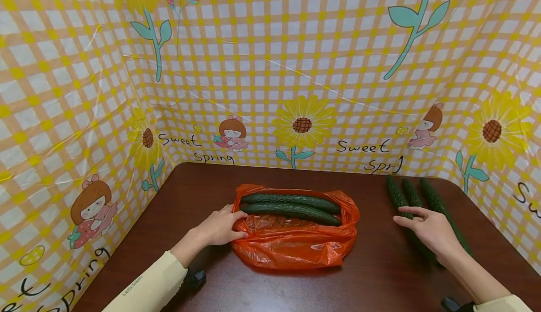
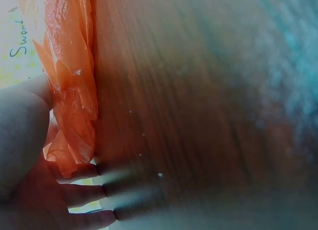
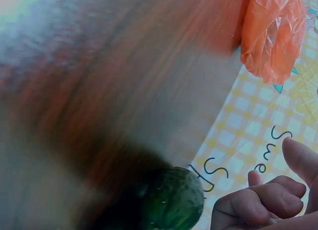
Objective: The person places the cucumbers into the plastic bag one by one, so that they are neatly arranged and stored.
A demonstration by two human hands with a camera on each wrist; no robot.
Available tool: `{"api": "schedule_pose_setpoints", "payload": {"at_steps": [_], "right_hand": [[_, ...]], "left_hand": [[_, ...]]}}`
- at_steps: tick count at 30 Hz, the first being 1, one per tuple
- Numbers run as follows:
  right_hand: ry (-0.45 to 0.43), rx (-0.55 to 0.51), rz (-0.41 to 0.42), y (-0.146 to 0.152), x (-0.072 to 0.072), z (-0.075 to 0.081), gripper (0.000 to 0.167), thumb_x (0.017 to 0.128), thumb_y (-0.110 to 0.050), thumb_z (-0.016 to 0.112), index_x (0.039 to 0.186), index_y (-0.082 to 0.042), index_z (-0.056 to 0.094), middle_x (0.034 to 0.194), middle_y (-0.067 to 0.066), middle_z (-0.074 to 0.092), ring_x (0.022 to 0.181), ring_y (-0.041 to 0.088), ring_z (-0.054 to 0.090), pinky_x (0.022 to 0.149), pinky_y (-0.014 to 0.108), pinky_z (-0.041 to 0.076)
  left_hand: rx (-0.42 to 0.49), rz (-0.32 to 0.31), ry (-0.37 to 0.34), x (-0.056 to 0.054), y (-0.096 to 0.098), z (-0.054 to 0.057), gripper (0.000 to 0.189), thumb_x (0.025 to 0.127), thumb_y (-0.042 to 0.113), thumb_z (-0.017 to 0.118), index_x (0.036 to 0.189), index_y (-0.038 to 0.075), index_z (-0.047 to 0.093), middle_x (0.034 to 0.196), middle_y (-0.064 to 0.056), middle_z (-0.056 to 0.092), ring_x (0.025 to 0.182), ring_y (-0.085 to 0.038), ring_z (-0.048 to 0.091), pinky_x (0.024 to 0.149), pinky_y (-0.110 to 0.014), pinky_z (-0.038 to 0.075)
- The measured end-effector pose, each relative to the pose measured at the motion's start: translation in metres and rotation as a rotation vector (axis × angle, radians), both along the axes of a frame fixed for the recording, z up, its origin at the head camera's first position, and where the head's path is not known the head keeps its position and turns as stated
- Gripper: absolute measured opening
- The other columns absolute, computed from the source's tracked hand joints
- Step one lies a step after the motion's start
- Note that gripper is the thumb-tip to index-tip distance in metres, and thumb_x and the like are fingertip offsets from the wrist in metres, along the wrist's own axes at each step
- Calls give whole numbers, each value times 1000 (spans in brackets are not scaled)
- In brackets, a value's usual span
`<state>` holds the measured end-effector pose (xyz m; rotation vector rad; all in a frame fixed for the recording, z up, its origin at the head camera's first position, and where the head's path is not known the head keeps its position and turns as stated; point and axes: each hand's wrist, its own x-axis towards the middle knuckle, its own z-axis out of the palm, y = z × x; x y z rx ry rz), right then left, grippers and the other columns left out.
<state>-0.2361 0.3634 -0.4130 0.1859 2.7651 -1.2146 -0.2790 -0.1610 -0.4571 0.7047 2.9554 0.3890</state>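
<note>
Two cucumbers (image 1: 291, 211), centre frame, could spill if the bag (image 1: 291, 251) sags: left hand (image 1: 220, 226) merely touches it, straight-fingered; right hand (image 1: 431, 230) relaxed, empty.

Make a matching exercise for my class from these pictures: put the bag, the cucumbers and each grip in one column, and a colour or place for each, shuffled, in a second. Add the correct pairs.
Column 1
1. bag
2. cucumbers
3. left grip
4. right grip

Column 2
A. at the left edge of the bag
B. orange-red
C. by the cucumbers outside the bag
D. dark green

Correct pairs: 1-B, 2-D, 3-A, 4-C
</note>
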Motion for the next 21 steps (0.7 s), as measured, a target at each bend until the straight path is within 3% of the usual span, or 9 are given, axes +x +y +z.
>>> {"api": "schedule_pose_setpoints", "payload": {"at_steps": [1, 2, 5, 6, 8, 11, 14, 18, 21], "right_hand": [[-5, -2, -4, 1, 1, 0, 87, 93, -64, 59, 151, -1, 42, 157, 38, 24, 135, 60, 30, 95, 66, 41], [-12, -3, -13, 2, 2, -1, 87, 93, -64, 59, 151, -1, 42, 149, 37, 39, 126, 56, 41, 92, 63, 43], [-24, -29, -39, 3, 4, -3, 84, 95, -58, 61, 152, 0, 40, 88, 16, 69, 78, 35, 59, 76, 49, 46], [-27, -41, -46, 3, 6, -3, 82, 96, -55, 61, 153, 0, 39, 69, 5, 62, 62, 25, 52, 70, 44, 44], [-23, -65, -65, 4, 8, -5, 81, 96, -51, 63, 152, 1, 39, 54, -11, 44, 46, 12, 29, 58, 38, 38], [-6, -94, -83, 6, 11, -6, 80, 96, -47, 65, 152, 3, 39, 58, -10, 60, 43, 9, 28, 48, 35, 36], [-3, -90, -109, 9, 11, -7, 81, 95, -49, 66, 152, 2, 40, 52, -11, 57, 42, 8, 28, 45, 34, 36], [-22, -59, -142, 15, 11, -9, 84, 93, -54, 65, 151, 2, 41, 49, -9, 49, 45, 12, 34, 52, 36, 39], [-27, -23, -159, 20, 11, -10, 85, 94, -57, 63, 149, 4, 43, 58, -9, 57, 52, 16, 38, 59, 36, 39]], "left_hand": [[1, -1, 0, 0, 0, 0, 55, 89, 49, 73, 134, 20, 63, 142, -20, 53, 133, -38, 50, 105, -59, 42], [1, -3, 1, 0, 0, 0, 55, 89, 49, 73, 134, 20, 63, 141, -19, 54, 132, -37, 51, 105, -59, 43], [-2, -6, 2, 0, 0, 0, 55, 89, 49, 73, 135, 20, 63, 140, -18, 54, 130, -36, 52, 105, -58, 43], [-2, -7, 2, 0, 0, 0, 55, 89, 49, 73, 135, 20, 63, 140, -18, 55, 129, -35, 53, 105, -58, 43], [-9, -5, 0, 1, 1, 0, 56, 89, 49, 73, 135, 20, 63, 140, -18, 54, 130, -35, 52, 105, -58, 43], [-11, 2, -8, 1, 0, 1, 57, 89, 49, 74, 136, 20, 62, 143, -19, 53, 133, -37, 50, 106, -59, 42], [-2, 6, -16, 2, 0, 1, 57, 89, 48, 74, 136, 19, 62, 144, -20, 52, 135, -39, 48, 108, -59, 41], [6, 3, -13, 3, 0, 2, 56, 89, 47, 74, 135, 19, 62, 143, -21, 52, 133, -39, 50, 107, -60, 41], [7, -1, -6, 3, 1, 3, 55, 89, 47, 74, 135, 18, 63, 142, -21, 53, 133, -40, 50, 106, -61, 42]]}}
